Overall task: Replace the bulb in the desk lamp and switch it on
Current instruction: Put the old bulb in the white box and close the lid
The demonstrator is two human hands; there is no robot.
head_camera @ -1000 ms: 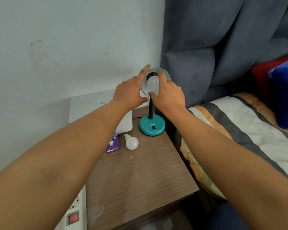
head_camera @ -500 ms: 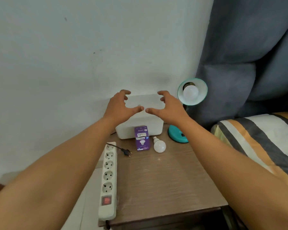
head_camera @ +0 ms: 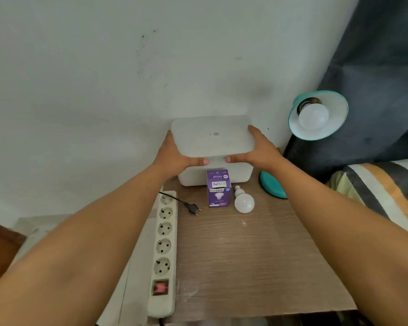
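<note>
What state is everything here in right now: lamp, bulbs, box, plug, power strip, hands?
Teal desk lamp: unlit, white bulb fitted.
Loose white bulb: lying on the wooden table.
Purple bulb carton: upright.
White plastic box: its lid raised.
Black plug: unplugged.
White power strip: sockets empty.
Left hand, right hand: gripping the lid.

My arms are bare right down to my left hand (head_camera: pixel 174 156) and right hand (head_camera: pixel 260 150): no sleeves, no gloves; short, unpainted thumbnails.
</note>
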